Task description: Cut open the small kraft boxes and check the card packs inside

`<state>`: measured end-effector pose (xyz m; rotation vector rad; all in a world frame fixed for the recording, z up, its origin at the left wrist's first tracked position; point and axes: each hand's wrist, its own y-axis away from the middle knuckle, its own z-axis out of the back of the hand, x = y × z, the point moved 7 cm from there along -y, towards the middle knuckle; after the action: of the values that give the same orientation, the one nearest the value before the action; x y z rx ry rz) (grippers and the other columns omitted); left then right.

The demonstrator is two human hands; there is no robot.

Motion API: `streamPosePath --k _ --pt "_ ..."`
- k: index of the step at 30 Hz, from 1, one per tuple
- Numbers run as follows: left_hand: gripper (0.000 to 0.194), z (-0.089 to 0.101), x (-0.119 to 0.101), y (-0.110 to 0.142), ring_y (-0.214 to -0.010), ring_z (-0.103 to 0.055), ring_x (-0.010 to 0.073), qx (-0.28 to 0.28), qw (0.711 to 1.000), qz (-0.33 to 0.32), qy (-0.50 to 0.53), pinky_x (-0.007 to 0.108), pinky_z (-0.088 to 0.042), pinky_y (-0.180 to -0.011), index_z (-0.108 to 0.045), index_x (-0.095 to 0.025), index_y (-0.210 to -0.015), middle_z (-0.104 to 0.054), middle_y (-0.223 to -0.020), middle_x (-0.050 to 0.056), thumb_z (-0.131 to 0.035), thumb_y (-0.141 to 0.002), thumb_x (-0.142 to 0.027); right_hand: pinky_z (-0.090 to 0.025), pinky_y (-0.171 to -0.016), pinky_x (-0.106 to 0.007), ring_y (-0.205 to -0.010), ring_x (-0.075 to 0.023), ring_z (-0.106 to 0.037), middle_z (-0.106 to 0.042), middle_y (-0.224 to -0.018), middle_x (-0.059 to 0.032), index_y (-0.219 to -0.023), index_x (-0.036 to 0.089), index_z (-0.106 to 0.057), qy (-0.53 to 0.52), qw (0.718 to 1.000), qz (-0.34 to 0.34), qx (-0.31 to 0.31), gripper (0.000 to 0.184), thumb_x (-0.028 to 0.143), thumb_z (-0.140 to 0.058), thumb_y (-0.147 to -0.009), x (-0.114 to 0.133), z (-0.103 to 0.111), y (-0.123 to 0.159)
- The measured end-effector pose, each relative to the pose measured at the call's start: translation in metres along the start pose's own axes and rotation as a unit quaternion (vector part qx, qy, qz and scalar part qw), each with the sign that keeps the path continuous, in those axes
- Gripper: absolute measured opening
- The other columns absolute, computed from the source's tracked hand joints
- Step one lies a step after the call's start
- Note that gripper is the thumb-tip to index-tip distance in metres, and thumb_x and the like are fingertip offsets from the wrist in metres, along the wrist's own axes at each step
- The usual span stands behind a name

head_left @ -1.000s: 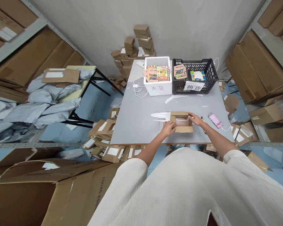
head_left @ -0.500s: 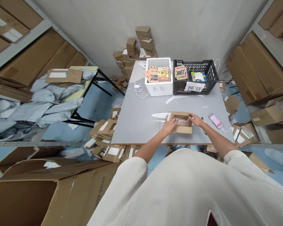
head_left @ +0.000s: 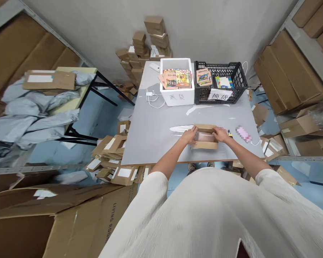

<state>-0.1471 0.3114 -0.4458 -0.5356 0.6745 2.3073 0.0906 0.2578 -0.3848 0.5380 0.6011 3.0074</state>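
A small open cardboard box (head_left: 205, 145) lies on the grey table near its front edge. Something pale, perhaps plastic film, shows inside, but I cannot make it out. My left hand (head_left: 188, 135) grips the box's left side, fingers bent over the wall. Around the right wall, my right hand (head_left: 220, 134) is closed with its fingers at the upper right corner. A black and yellow tool, perhaps a box cutter (head_left: 229, 134), rests just beside my right wrist. Farther right is a pink phone (head_left: 243, 134), blurred out, with a white cable.
At the table's (head_left: 150, 143) back stand a white foam box (head_left: 177, 98) and a black crate (head_left: 240, 84), both holding booklets. Parcels (head_left: 107, 150) pile up left of the table. A large carton (head_left: 83, 222) is at lower left; grey bags (head_left: 24, 122) cover a side table.
My left hand has shifted from the box's inside to its left wall. My right hand has closed farther over the right side. The view has shifted slightly.
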Motion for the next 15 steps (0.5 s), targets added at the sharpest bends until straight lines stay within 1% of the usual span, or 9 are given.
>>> streamPosePath --k 3,5,6,8,10,12,13,15 --pt "0.124 -0.006 0.004 -0.005 -0.151 -0.053 0.0475 0.001 1.0 -0.004 0.015 0.055 -0.046 -0.121 -0.037 -0.025 -0.171 -0.027 -0.183 0.02 -0.098 -0.068 -0.052 -0.043 -0.116 -0.061 -0.145 -0.0424 -0.049 -0.056 -0.165 -0.0162 -0.151 0.024 -0.065 0.022 0.999 0.028 -0.028 0.05 0.032 -0.052 -0.104 0.012 0.003 0.006" --pt "0.126 -0.008 0.005 -0.003 -0.152 -0.051 0.0476 -0.001 1.0 -0.01 0.013 0.054 -0.045 -0.122 -0.036 -0.025 -0.172 -0.027 -0.183 0.02 -0.1 -0.066 -0.047 -0.042 -0.118 -0.059 -0.145 -0.0406 -0.05 -0.058 -0.161 -0.0173 -0.147 0.021 -0.069 0.035 0.996 0.07 -0.037 0.048 0.025 -0.05 -0.103 0.027 0.004 0.007" --pt "0.127 -0.009 0.005 -0.002 -0.153 -0.051 0.0473 -0.003 1.0 -0.016 0.012 0.054 -0.045 -0.122 -0.035 -0.025 -0.173 -0.026 -0.183 0.019 -0.1 -0.066 -0.045 -0.043 -0.118 -0.056 -0.142 -0.0386 -0.053 -0.062 -0.156 -0.017 -0.145 0.021 -0.07 0.036 0.995 0.094 -0.025 0.047 0.022 -0.05 -0.102 0.035 0.001 0.004" --pt "0.127 -0.01 0.004 0.001 -0.154 -0.05 0.0462 -0.008 0.999 -0.028 0.019 0.052 -0.046 -0.121 -0.033 -0.026 -0.174 -0.026 -0.183 0.018 -0.1 -0.067 -0.043 -0.048 -0.113 -0.049 -0.133 -0.0342 -0.062 -0.07 -0.145 -0.015 -0.142 0.021 -0.073 0.033 0.989 0.14 0.033 0.047 0.018 -0.051 -0.101 0.051 -0.011 -0.004" --pt "0.127 -0.01 0.003 0.003 -0.154 -0.05 0.0451 -0.016 0.999 -0.034 0.032 0.05 -0.046 -0.121 -0.033 -0.025 -0.174 -0.027 -0.183 0.018 -0.1 -0.067 -0.043 -0.053 -0.107 -0.044 -0.124 -0.0314 -0.068 -0.075 -0.136 -0.0134 -0.137 0.022 -0.076 0.032 0.979 0.174 0.1 0.044 0.018 -0.055 -0.099 0.063 -0.027 -0.016" --pt "0.127 -0.011 0.002 0.004 -0.154 -0.051 0.0447 -0.021 0.998 -0.033 0.045 0.05 -0.046 -0.121 -0.033 -0.025 -0.174 -0.027 -0.183 0.017 -0.1 -0.067 -0.042 -0.055 -0.104 -0.041 -0.119 -0.0302 -0.071 -0.076 -0.131 -0.0128 -0.129 0.022 -0.08 0.038 0.97 0.195 0.143 0.036 0.021 -0.061 -0.098 0.071 -0.043 -0.029" --pt "0.127 -0.012 0.002 0.004 -0.153 -0.051 0.0449 -0.023 0.998 -0.031 0.05 0.05 -0.046 -0.121 -0.034 -0.025 -0.174 -0.027 -0.183 0.017 -0.1 -0.067 -0.041 -0.055 -0.104 -0.041 -0.116 -0.0296 -0.072 -0.077 -0.128 -0.0121 -0.124 0.023 -0.081 0.041 0.966 0.204 0.156 0.032 0.021 -0.064 -0.097 0.075 -0.05 -0.036" --pt "0.127 -0.013 0.0 0.006 -0.153 -0.051 0.0455 -0.023 0.998 -0.028 0.054 0.05 -0.044 -0.122 -0.032 -0.024 -0.175 -0.027 -0.183 0.017 -0.1 -0.068 -0.04 -0.056 -0.104 -0.04 -0.113 -0.0278 -0.072 -0.079 -0.124 -0.0093 -0.113 0.024 -0.083 0.025 0.967 0.206 0.146 0.024 0.022 -0.071 -0.093 0.079 -0.062 -0.05"
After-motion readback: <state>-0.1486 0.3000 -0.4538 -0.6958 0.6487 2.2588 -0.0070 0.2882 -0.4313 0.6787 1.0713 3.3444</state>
